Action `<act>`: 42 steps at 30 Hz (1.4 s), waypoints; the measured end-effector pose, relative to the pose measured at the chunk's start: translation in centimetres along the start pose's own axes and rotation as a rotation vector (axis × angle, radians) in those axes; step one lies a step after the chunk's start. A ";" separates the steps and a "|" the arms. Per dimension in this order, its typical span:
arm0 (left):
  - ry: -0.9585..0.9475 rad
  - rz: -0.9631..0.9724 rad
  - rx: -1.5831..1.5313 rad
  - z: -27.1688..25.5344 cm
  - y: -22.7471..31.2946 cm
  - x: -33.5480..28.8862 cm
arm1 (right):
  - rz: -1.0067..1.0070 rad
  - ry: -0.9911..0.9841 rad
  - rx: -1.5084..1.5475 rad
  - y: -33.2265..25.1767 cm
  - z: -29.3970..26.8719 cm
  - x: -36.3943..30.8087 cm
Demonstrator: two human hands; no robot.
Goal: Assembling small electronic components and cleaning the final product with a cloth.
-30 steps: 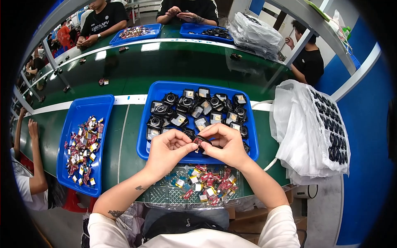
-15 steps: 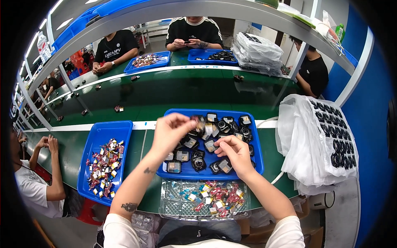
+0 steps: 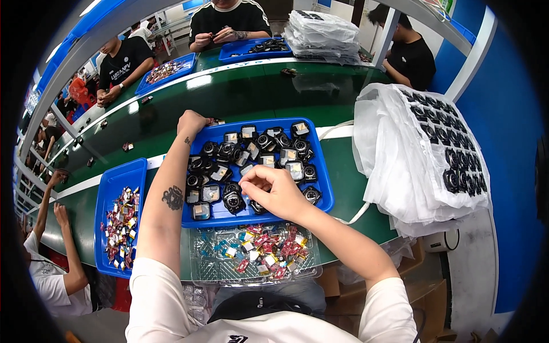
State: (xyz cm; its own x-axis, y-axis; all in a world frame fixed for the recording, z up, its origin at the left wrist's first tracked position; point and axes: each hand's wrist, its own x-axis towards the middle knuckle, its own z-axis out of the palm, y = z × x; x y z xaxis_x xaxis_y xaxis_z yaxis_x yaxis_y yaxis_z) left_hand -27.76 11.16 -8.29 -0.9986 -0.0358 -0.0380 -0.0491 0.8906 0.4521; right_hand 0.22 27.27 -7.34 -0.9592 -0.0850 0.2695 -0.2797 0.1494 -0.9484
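Note:
My left hand (image 3: 193, 122) is stretched past the far left corner of a blue tray (image 3: 326, 197). Its fingers are mostly hidden, but a small dark and reddish piece, apparently a watch case (image 3: 215, 122), shows at the fingertips. Over the middle of the tray, my right hand (image 3: 271, 186) has its fingers curled in; whatever they may hold is hidden. Black watch cases (image 3: 233, 197) fill the tray, several with a pale square showing. Just in front of it, a clear plastic tray (image 3: 206, 266) carries small red circuit boards with white and yellow parts (image 3: 266, 248).
Another blue tray (image 3: 103, 223) of small boards stands left. Right are stacked white sheets with black watch parts (image 3: 449, 137). Across the green conveyor belt (image 3: 229, 103), with scattered pieces on it, people sit beside blue trays (image 3: 251, 50). Another person's arm (image 3: 68, 251) is at left.
My left hand has carried its piece from above the tray to beyond its far left corner. My right hand stays over the watch cases, its fingers more curled. The whole view has shifted.

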 end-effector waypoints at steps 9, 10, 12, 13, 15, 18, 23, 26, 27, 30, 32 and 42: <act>0.091 0.853 -0.522 -4.6 2.4 -20.8 | 0.028 0.017 0.055 0.5 -0.9 -0.3; -0.008 0.920 -0.459 -4.6 1.8 -23.4 | 0.021 0.021 0.049 0.8 -1.3 -0.4; -0.143 0.980 -0.342 -4.8 -0.6 -27.4 | 0.031 -0.004 0.081 0.6 -0.5 0.0; -0.198 0.998 -0.314 -4.7 -1.3 -28.9 | 0.033 -0.007 0.069 0.4 -0.4 0.1; -0.174 1.013 -0.246 -3.4 -2.4 -30.7 | 0.029 -0.016 0.069 0.6 -0.1 0.3; -0.178 1.054 -0.287 -2.2 -3.4 -30.3 | 0.045 -0.043 0.071 0.2 -0.4 0.3; -0.237 0.854 -0.539 -4.7 -3.1 -28.0 | -0.104 -0.119 0.141 -0.1 0.1 -0.2; -0.174 0.798 -0.753 -4.3 -3.6 -26.3 | -0.111 -0.198 0.050 -0.6 -0.3 -0.6; -0.179 0.763 -0.809 -3.9 -4.0 -25.8 | -0.097 -0.186 0.038 -0.9 -0.3 -0.7; -0.240 0.696 -0.852 -3.3 -5.0 -25.4 | -0.143 -0.217 0.014 -1.1 -0.3 -0.5; -0.281 0.681 -0.943 -3.0 -5.2 -25.5 | -0.145 -0.223 -0.160 -1.6 -0.1 -0.4; -0.375 0.654 -0.854 -2.9 -5.7 -25.3 | -0.146 -0.127 -0.092 -0.9 0.2 -0.3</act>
State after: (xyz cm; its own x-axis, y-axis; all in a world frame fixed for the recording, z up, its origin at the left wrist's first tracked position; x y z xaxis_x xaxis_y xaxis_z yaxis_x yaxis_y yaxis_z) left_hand -2.23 5.68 -7.33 -0.7760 0.5876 0.2293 0.3400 0.0834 0.9367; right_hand 0.78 27.00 -6.57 -0.8969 -0.2351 0.3745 -0.4237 0.2147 -0.8800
